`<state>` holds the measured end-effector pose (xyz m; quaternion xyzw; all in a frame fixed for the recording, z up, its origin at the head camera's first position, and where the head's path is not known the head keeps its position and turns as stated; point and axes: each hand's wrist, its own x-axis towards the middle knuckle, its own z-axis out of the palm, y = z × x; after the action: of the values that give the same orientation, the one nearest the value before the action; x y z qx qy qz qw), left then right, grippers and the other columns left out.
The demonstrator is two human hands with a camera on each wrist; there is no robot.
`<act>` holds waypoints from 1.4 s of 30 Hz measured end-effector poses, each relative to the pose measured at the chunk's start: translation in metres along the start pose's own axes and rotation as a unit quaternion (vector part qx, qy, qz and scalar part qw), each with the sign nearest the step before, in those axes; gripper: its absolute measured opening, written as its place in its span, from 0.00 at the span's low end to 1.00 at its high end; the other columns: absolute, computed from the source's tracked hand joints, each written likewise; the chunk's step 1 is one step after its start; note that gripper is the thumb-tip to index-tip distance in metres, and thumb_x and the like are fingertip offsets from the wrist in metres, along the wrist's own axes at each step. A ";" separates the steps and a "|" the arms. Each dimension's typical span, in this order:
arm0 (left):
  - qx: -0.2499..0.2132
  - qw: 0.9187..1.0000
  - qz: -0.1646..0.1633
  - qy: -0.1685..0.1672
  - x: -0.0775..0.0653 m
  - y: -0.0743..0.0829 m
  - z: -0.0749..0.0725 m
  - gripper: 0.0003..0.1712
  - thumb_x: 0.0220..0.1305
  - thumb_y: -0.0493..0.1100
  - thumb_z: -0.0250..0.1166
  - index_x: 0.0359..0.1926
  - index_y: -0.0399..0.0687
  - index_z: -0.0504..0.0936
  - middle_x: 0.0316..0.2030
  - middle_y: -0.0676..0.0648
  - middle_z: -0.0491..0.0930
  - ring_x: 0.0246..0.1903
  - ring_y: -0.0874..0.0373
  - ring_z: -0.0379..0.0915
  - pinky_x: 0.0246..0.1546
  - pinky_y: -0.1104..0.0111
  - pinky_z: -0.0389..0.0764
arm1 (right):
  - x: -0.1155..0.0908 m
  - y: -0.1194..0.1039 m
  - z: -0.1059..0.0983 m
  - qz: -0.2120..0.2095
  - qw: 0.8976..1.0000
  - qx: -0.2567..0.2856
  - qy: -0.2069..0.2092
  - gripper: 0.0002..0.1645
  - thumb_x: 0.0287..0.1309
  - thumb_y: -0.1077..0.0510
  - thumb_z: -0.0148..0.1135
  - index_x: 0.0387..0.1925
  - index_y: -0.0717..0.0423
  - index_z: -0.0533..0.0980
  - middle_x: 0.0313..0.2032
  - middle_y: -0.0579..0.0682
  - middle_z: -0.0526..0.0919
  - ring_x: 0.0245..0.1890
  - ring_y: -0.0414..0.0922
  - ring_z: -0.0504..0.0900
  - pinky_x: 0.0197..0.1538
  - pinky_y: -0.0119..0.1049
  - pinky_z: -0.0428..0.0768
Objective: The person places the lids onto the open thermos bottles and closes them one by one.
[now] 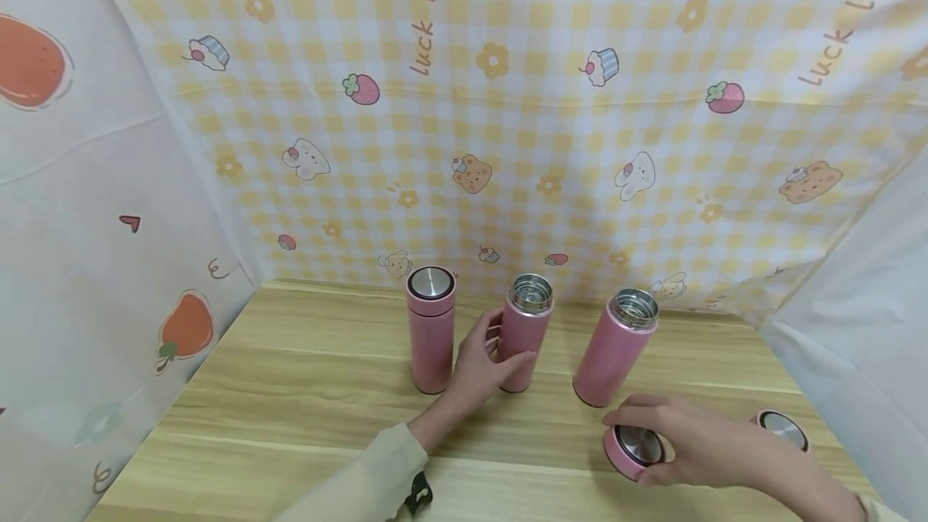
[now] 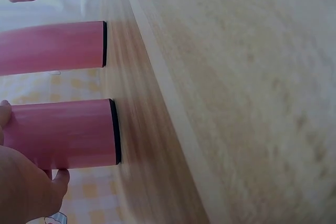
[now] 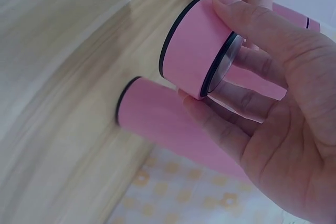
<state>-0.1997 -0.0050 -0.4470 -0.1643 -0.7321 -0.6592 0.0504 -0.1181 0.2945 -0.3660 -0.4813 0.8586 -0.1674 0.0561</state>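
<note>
My left hand (image 1: 478,365) grips the middle pink thermos bottle (image 1: 524,337), which stands upright without its lid and shows its steel mouth. In the right hand (image 1: 689,437) is a pink lid (image 1: 641,445) with a steel top and black rim. Thumb and fingertips pinch the lid's side, and in the right wrist view the lid (image 3: 191,45) is clear of the wooden surface. Behind it stands another lidless pink bottle (image 1: 612,357). To the left of the gripped bottle stands a third pink bottle (image 1: 432,345), with its lid on.
A second steel-topped pink lid (image 1: 783,429) sits at the right, partly hidden behind the right hand. Everything stands on a wooden table (image 1: 290,393). A yellow checked cloth (image 1: 406,135) hangs at the back, and white cloths hang on both sides.
</note>
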 end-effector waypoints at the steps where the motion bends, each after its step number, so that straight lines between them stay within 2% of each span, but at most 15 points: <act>1: 0.001 1.000 -0.001 0.001 0.000 0.000 0.000 0.41 0.59 0.44 0.78 0.70 0.49 0.68 0.64 0.48 0.72 0.62 0.50 0.70 0.63 0.56 0.71 | 0.002 -0.002 -0.001 -0.003 1.000 0.000 0.000 0.33 0.54 0.51 0.78 0.61 0.50 0.77 0.54 0.42 0.79 0.49 0.38 0.79 0.44 0.35 0.82; 7: 0.008 1.000 -0.001 0.007 0.000 0.003 0.002 0.41 0.59 0.36 0.77 0.70 0.41 0.67 0.64 0.42 0.72 0.61 0.44 0.71 0.63 0.51 0.71 | 0.019 -0.011 -0.013 -0.028 1.000 -0.005 0.000 0.33 0.52 0.54 0.79 0.59 0.43 0.75 0.57 0.39 0.76 0.52 0.38 0.78 0.47 0.35 0.82; 10: 0.007 1.000 0.001 0.009 0.001 0.003 0.003 0.41 0.58 0.32 0.76 0.70 0.38 0.67 0.63 0.39 0.71 0.61 0.41 0.70 0.62 0.48 0.71 | 0.027 -0.017 -0.021 -0.034 0.999 -0.021 0.002 0.33 0.50 0.55 0.80 0.58 0.44 0.76 0.56 0.40 0.76 0.52 0.38 0.78 0.47 0.35 0.82; 17: 0.016 1.000 0.010 0.011 0.001 -0.003 0.001 0.40 0.59 0.38 0.78 0.69 0.45 0.69 0.63 0.45 0.73 0.60 0.48 0.72 0.61 0.55 0.73 | 0.044 -0.029 -0.042 -0.022 0.997 -0.071 -0.005 0.35 0.48 0.53 0.81 0.58 0.48 0.78 0.54 0.43 0.77 0.49 0.40 0.78 0.46 0.38 0.83; 21: 0.013 1.000 0.011 0.009 0.001 -0.003 0.000 0.40 0.58 0.42 0.78 0.69 0.47 0.70 0.62 0.47 0.73 0.59 0.50 0.72 0.61 0.57 0.74 | 0.055 -0.033 -0.053 -0.037 0.995 -0.095 0.008 0.35 0.46 0.54 0.82 0.58 0.51 0.79 0.52 0.43 0.78 0.50 0.41 0.78 0.47 0.41 0.83; 25: 0.011 1.000 0.009 0.005 0.000 -0.002 0.000 0.40 0.59 0.43 0.78 0.69 0.47 0.70 0.62 0.47 0.73 0.60 0.50 0.72 0.61 0.57 0.74 | 0.066 -0.033 -0.064 -0.052 0.994 -0.097 0.017 0.35 0.46 0.56 0.83 0.57 0.53 0.79 0.50 0.41 0.78 0.49 0.40 0.78 0.48 0.42 0.82; 29: 0.013 1.000 0.007 0.002 0.001 -0.003 0.000 0.40 0.59 0.44 0.78 0.69 0.48 0.70 0.62 0.47 0.73 0.60 0.50 0.72 0.61 0.57 0.73 | 0.074 -0.032 -0.078 -0.036 0.995 -0.094 0.003 0.34 0.50 0.55 0.81 0.59 0.52 0.78 0.51 0.41 0.78 0.50 0.41 0.77 0.48 0.44 0.82; 33: 0.009 1.000 0.014 0.005 0.001 -0.004 0.000 0.40 0.59 0.43 0.78 0.69 0.47 0.70 0.62 0.47 0.73 0.60 0.49 0.72 0.61 0.56 0.74 | 0.085 -0.030 -0.092 -0.024 0.996 -0.084 -0.008 0.32 0.52 0.55 0.79 0.60 0.51 0.78 0.49 0.41 0.78 0.47 0.39 0.78 0.46 0.39 0.82; 37: 0.014 1.000 0.017 0.006 0.001 -0.005 0.000 0.40 0.59 0.44 0.78 0.69 0.48 0.70 0.62 0.47 0.73 0.60 0.49 0.72 0.61 0.56 0.74 | 0.098 -0.027 -0.103 -0.022 0.998 -0.061 -0.014 0.34 0.50 0.61 0.77 0.61 0.50 0.78 0.46 0.39 0.78 0.41 0.35 0.78 0.42 0.33 0.81; 42: 0.020 1.000 0.016 0.002 0.001 -0.004 -0.001 0.40 0.59 0.43 0.78 0.69 0.48 0.69 0.62 0.47 0.73 0.60 0.50 0.72 0.60 0.57 0.74 | 0.112 -0.025 -0.112 -0.029 0.998 -0.061 -0.009 0.34 0.47 0.65 0.75 0.60 0.51 0.79 0.46 0.40 0.78 0.41 0.36 0.78 0.42 0.34 0.81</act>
<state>-0.2019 -0.0061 -0.4503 -0.1737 -0.7423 -0.6437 0.0663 -0.1861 0.2141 -0.2448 -0.5098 0.8524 -0.1124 0.0296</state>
